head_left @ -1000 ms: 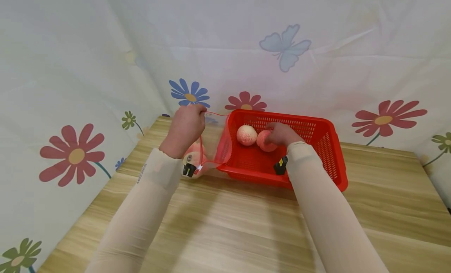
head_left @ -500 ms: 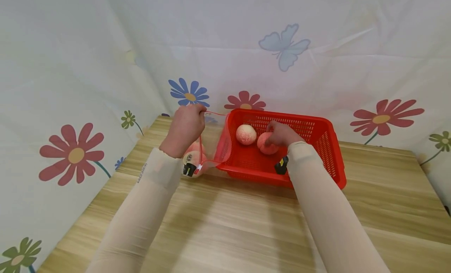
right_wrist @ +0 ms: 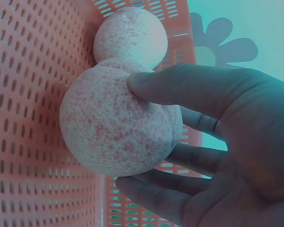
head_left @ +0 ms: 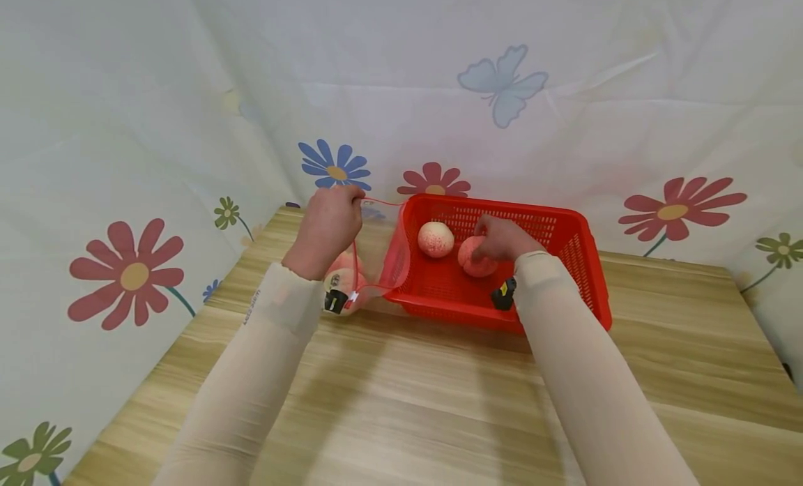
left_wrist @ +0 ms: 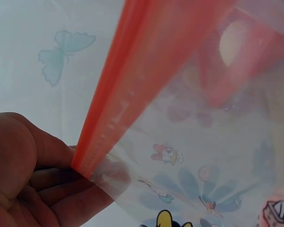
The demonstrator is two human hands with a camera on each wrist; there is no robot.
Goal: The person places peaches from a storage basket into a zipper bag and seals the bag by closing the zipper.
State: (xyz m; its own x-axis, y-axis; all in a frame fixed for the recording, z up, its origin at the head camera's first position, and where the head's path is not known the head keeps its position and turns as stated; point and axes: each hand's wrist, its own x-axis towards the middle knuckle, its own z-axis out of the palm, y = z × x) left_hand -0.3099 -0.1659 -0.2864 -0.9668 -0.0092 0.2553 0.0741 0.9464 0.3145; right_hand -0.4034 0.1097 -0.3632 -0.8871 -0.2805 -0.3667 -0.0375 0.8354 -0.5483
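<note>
The right hand [head_left: 498, 238] has its grip curled round a speckled peach [right_wrist: 118, 123], thumb on top and fingers beneath, inside the red basket [head_left: 583, 263] at about 12 o'clock on the desk [head_left: 408, 402]. At the basket's 9 o'clock the left hand [head_left: 327, 228] pinches the red rim of a clear printed bag [left_wrist: 189, 156], holding it open. One peach seems already bagged; a second peach [head_left: 436, 238] sits in the basket, so roughly a third looks done.
</note>
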